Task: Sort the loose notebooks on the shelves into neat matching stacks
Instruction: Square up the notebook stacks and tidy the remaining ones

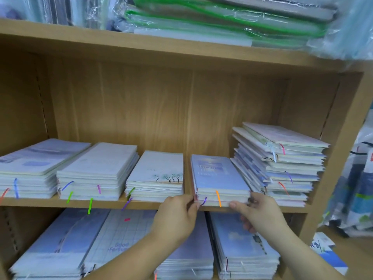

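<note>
A short stack of blue-covered notebooks (pixel 219 176) with an orange ribbon lies on the middle shelf (pixel 60 203). My left hand (pixel 177 215) grips its front left corner and my right hand (pixel 258 213) grips its front right corner. To the left sit a stack with a tree drawing on top (pixel 157 174), a white stack (pixel 96 172) and a pale blue stack (pixel 30 168). At the right a taller, uneven pile of mixed notebooks (pixel 282 162) fans out.
Plastic-wrapped folders with green zips (pixel 222 19) fill the top shelf. The lower shelf holds several blue and grid-patterned notebook stacks (pixel 242 249). Wrapped goods in bags (pixel 355 188) stand to the right of the wooden shelf side.
</note>
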The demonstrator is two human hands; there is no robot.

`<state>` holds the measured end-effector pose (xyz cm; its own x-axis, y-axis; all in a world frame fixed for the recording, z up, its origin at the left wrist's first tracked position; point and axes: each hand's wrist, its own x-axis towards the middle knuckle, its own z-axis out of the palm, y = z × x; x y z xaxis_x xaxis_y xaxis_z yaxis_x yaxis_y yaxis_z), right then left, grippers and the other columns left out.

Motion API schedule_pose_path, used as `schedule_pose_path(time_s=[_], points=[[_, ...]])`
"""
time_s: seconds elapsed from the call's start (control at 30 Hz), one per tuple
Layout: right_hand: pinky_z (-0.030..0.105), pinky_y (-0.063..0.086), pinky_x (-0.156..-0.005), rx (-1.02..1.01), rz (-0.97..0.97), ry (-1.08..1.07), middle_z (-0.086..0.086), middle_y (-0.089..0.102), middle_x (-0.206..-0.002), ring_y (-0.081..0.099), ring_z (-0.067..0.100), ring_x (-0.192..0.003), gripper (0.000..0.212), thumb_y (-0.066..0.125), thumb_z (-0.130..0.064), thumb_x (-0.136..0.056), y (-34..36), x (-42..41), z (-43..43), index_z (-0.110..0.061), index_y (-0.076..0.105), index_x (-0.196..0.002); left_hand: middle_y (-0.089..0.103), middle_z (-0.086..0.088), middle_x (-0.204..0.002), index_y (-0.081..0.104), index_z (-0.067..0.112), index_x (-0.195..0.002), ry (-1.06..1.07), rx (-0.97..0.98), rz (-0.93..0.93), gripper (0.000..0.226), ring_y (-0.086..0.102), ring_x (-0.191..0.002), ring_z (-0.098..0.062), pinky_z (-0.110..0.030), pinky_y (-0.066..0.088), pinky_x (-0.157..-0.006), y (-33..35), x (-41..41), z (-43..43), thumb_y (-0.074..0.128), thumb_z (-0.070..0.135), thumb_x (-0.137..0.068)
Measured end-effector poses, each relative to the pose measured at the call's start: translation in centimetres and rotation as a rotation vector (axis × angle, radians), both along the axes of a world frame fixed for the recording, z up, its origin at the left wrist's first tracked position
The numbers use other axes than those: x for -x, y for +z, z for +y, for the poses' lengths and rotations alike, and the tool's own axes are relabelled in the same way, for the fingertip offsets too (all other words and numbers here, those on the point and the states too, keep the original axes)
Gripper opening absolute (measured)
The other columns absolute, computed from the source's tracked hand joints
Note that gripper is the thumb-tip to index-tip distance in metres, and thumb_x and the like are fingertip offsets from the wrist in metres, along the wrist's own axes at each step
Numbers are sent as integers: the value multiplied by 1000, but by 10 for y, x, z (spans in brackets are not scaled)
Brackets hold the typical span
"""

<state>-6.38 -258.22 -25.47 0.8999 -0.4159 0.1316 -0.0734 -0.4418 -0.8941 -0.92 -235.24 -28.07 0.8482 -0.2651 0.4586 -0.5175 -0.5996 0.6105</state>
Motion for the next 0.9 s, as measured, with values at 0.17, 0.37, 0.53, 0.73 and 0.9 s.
schedule_pose_path(time_s=[0.17, 0.37, 0.53, 0.73, 0.9], points=[[32, 37, -46, 32, -61, -41, 16, 52, -52, 49, 23, -39, 44, 91, -27, -73, -12, -7, -5, -10, 50, -69, 47, 2, -54, 58, 19, -73, 12, -2, -24, 38, 44, -57, -21, -39, 45, -58, -6, -6, -7, 56, 47, -98], [38, 42, -46, 185, -16, -92, 8, 63, -53, 54, 23, -42, 43, 85, -50, -73, -13, -10, -7, -18, 57, -68, 58, -2, -62, 59, 22, -76, 57, -29, -102, 35, 54, -64, -27, -44, 48, -59, -12, -14, -11, 55, 48, -99], [38, 51, -53, 244, -9, -102, 3, 67, -60, 63, 24, -51, 48, 79, -63, -71, -11, -4, -9, -24, 52, -73, 42, 5, -49, 57, 24, -71, 28, 49, -85, 35, 42, -54, -17, -34, 38, -52, -5, -13, -12, 58, 46, -97], [26, 40, -41, -93, -120, -64, 24, 65, -66, 53, 23, -49, 39, 86, -18, -80, -5, -5, 1, -16, 58, -107, 43, 7, -47, 57, 22, -69, 38, 152, -59, 33, 41, -51, -13, -29, 27, -51, -5, -12, -18, 63, 36, -97], [31, 39, -48, -163, -140, -80, 23, 67, -65, 54, 25, -49, 40, 85, -16, -80, -2, -5, 4, -16, 58, -110, 43, 3, -53, 46, 23, -64, 63, 67, -87, 40, 42, -55, -22, -37, 36, -52, -8, -15, -22, 57, 36, -100]])
